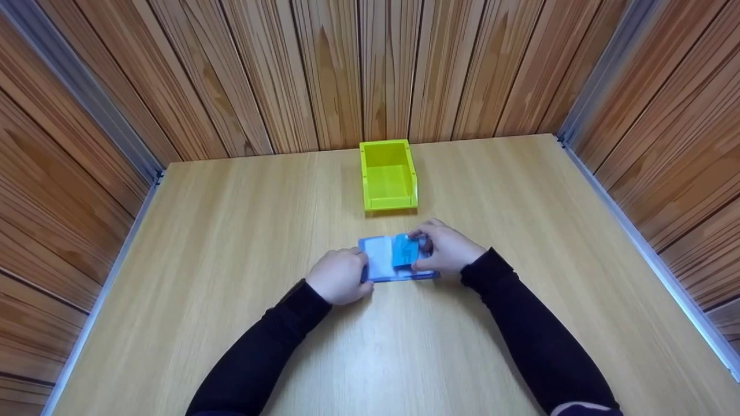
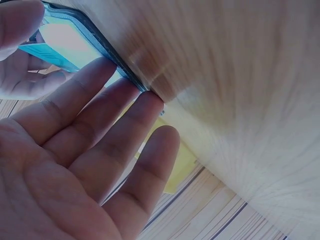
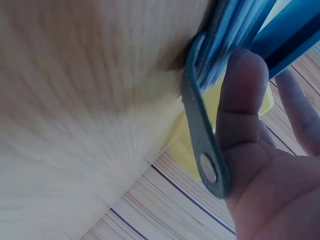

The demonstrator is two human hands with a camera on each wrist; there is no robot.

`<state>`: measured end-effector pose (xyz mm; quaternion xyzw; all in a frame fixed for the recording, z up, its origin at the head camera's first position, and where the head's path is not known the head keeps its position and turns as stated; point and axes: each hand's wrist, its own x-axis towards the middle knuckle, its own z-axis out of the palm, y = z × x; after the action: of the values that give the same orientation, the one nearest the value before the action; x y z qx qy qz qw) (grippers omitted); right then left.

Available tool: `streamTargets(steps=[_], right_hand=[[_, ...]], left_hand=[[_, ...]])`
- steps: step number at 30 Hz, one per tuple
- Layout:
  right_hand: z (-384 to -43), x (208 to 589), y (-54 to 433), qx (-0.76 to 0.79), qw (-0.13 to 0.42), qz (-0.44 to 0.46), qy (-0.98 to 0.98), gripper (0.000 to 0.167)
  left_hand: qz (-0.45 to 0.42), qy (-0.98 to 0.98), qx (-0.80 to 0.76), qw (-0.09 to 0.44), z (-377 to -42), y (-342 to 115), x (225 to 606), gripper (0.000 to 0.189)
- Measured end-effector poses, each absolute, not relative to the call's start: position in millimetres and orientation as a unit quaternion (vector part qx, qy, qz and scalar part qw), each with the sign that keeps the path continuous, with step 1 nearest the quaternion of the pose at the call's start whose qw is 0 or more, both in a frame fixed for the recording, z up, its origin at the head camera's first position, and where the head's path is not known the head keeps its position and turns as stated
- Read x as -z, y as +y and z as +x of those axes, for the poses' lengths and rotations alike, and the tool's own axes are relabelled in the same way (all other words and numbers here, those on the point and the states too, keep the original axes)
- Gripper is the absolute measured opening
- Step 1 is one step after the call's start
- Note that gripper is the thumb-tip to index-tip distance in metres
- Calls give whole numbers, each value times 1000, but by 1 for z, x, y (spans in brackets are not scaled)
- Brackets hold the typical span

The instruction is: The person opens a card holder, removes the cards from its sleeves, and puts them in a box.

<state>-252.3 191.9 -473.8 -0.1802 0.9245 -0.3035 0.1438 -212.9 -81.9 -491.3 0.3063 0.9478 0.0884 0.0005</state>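
1. Two hands are seen at work over the middle of the desk (image 1: 243,219), nearer to the viewer than its far edge.
2. An opened blue card holder (image 1: 378,260) is laid on the desk, its pale inner leaf turned up.
3. The holder's left edge is gripped by the left hand (image 1: 339,276): the thumb is set at the near left corner, and the fingertips are placed against the edge, with the little finger held apart from the others.
4. A bright blue card (image 1: 406,251) is pinched by the right hand (image 1: 446,247) between thumb and fingers, along its right side. It is held at a slant over the holder; whether its lower edge is touched to the leaf cannot be told. A dark band is shown on it in the right wrist view.
5. A dark strap (image 3: 199,117), fitted with a round metal snap (image 3: 207,167), is left sticking out from the holder beside the right thumb.
6. A yellow-green bin (image 1: 393,203) is placed by the desk's far edge, just right of its middle, beyond the holder and near the wood-panelled back wall (image 1: 329,75).
7. Both forearms are covered by black sleeves (image 1: 537,335).
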Motion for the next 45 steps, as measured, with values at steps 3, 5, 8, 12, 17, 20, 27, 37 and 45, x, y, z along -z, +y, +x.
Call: streamTargets(steps=[3, 5, 8, 12, 17, 20, 27, 37, 45], right_hand=[[-253, 473, 194, 307, 142, -178, 924, 55], [-253, 473, 194, 310, 139, -176, 924, 52], [-253, 473, 195, 319, 136, -166, 923, 47], [-254, 472, 194, 352, 129, -142, 916, 41], [-255, 470, 193, 409, 117, -121, 897, 41], [-254, 467, 193, 415, 112, -112, 896, 44], [-253, 462, 193, 422, 75, -99, 898, 54], [-258, 448, 200, 590, 16, -1, 807, 75], [-276, 429, 197, 573, 18, 18, 819, 49]], left_hand=[[312, 945, -91, -13, -213, -83, 492, 33], [316, 944, -93, -19, -212, -83, 492, 32], [316, 944, -94, -20, -212, -83, 492, 32], [314, 945, -93, -16, -213, -83, 492, 32], [315, 945, -92, -18, -213, -83, 492, 32], [313, 945, -94, -17, -212, -83, 493, 32], [311, 945, -96, -12, -212, -83, 493, 32], [324, 940, -100, -38, -212, -83, 491, 30], [324, 940, -104, -33, -211, -83, 493, 32]])
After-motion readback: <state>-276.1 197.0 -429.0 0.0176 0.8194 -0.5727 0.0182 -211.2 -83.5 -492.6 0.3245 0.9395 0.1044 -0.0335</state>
